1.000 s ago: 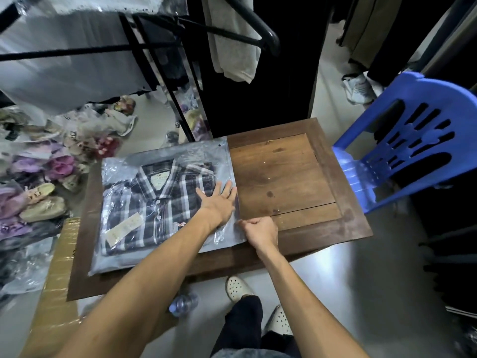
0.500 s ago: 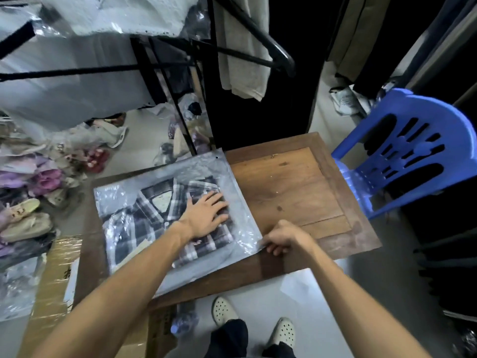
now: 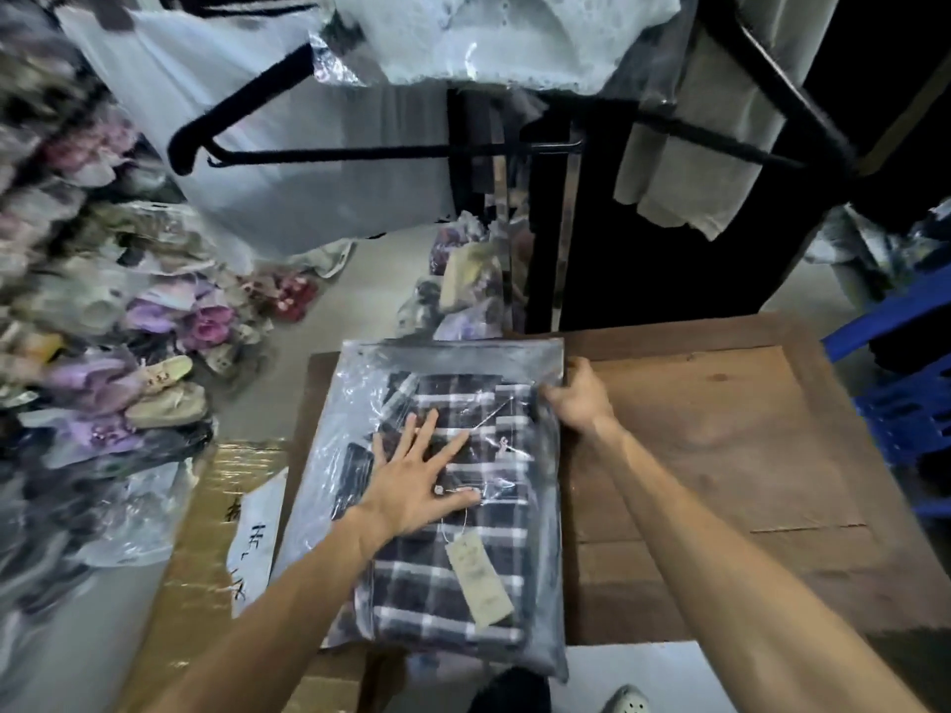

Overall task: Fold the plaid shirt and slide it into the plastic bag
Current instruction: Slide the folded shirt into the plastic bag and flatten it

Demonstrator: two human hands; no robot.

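The folded dark plaid shirt [image 3: 463, 563] lies inside the clear plastic bag [image 3: 545, 573] on the left part of the wooden table [image 3: 720, 455]. A beige paper tag [image 3: 478, 581] shows through the plastic. My left hand [image 3: 419, 478] lies flat on top of the bag with its fingers spread, pressing on the shirt. My right hand [image 3: 579, 396] grips the bag's right edge near its far corner. The bag's near end hangs a little over the table's front edge.
A taped cardboard box [image 3: 206, 537] stands left of the table. Bagged shoes and slippers [image 3: 118, 383] are piled on the floor at the left. A black clothes rack [image 3: 504, 146] with hanging garments stands behind the table. A blue plastic chair [image 3: 905, 383] is at the right.
The bag with the shirt has been turned so its long side runs away from me. My right hand moved from the near corner to the far right edge. My view swung left.
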